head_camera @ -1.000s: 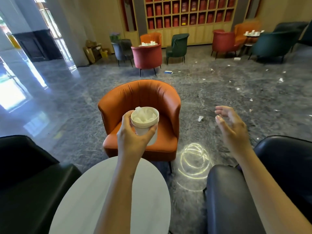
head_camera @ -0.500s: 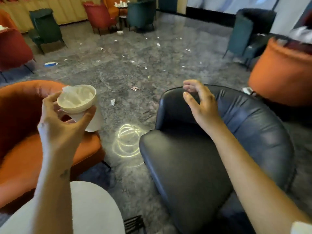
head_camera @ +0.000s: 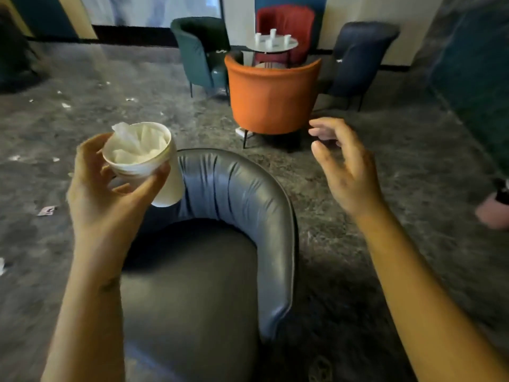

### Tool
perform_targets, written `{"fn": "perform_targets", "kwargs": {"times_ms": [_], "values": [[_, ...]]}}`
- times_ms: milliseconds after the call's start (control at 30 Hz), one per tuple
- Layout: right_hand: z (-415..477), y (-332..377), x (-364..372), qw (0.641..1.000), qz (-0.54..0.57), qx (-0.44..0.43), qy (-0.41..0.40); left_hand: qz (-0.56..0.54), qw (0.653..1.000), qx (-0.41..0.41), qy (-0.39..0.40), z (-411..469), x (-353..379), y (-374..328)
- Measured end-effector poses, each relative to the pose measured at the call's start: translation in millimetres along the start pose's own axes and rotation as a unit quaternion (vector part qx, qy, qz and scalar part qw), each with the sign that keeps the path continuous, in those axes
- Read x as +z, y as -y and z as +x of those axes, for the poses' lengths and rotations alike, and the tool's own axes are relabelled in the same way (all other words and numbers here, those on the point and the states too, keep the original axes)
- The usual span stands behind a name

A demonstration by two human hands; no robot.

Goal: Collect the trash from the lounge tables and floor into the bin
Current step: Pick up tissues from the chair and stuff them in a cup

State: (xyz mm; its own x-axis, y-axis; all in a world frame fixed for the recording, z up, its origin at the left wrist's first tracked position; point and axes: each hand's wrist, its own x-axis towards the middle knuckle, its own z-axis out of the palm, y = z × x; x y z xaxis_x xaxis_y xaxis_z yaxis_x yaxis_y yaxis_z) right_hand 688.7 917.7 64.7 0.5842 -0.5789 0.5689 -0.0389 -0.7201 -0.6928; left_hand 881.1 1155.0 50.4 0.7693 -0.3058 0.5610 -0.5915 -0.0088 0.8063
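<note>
**Q:** State of the hands?

**A:** The left hand [head_camera: 110, 194] grips the cup [head_camera: 143, 158] round its wall, with the thumb on the near side. The cup is slightly tilted and stuffed with tissue [head_camera: 132, 144]. It is held in the air above the back of the black chair [head_camera: 234, 210]. The right hand [head_camera: 344, 166] is empty, raised over the floor [head_camera: 385, 188] with its fingers loosely spread.

**Q:** What has changed?

**A:** Only the view. One second ago an orange chair and a white table lay straight ahead, and the head has since swung right. The black chair now sits directly below the hands. Beyond it, an orange chair [head_camera: 275, 97] backs onto a round table [head_camera: 272, 45] bearing small white cups [head_camera: 272, 33]. The grip on the cup is unchanged, and the right hand has picked up nothing.

**Q:** Consequence for the task?

**A:** The person is probably in transit with collected trash.
- No bin is in view, so the cup cannot be emptied yet.
- Scraps [head_camera: 46, 210] remain on the floor at left.
- The white cups are likely the next pick-ups, and the free right hand is available for them.

Caution: the tissue stands above the rim, so further tilt may spill it.
</note>
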Motion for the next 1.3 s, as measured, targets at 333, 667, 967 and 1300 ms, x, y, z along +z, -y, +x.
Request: {"fn": "perform_targets", "kwargs": {"times_ms": [333,667,967,1300], "values": [[49.5,-149.8,-190.0,0.992,-0.08,0.044,-0.091,-0.092,0.985,0.001,0.147,11.3,303.1,-64.3],[49.2,-282.8,-314.7,0.964,-0.142,0.134,-0.178,-0.149,0.929,0.019,0.337,-6.1,553.9,-97.6],[124.7,-432.0,-408.3,0.931,-0.194,0.187,-0.247,-0.207,0.874,0.055,0.437,14.9,803.7,-121.5],[224.1,-577.9,-532.3,0.886,-0.239,0.235,-0.322,-0.261,0.791,0.096,0.545,49.5,1063.1,-181.5]]}}
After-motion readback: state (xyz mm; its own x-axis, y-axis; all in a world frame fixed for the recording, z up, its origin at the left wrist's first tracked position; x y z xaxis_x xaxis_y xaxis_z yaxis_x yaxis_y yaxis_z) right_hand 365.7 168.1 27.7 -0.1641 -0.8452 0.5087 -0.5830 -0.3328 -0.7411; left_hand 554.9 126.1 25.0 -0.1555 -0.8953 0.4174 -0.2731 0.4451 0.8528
